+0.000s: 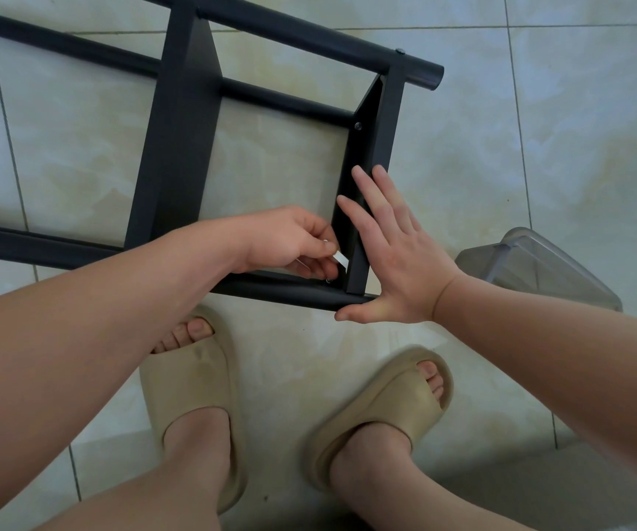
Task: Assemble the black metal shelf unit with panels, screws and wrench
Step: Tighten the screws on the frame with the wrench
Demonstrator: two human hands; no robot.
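The black metal shelf unit (183, 120) lies on its side on the tiled floor, its tubes and panels forming a frame. My left hand (290, 241) pinches a small flat silver wrench (339, 257) at a screw (328, 279) in the near corner, where the end panel (370, 178) meets the lower tube (290, 291). My right hand (389, 254) lies flat with straight fingers against the end panel's outer face, thumb at the tube's end. Two more screw heads show on the far end, one (358, 126) on the panel and one (400, 51) on the top tube.
A clear plastic container (539, 266) lies on the floor right of my right wrist. My feet in beige slippers (194, 381) stand just below the frame. Pale floor tiles (577, 128) spread to the right and beyond.
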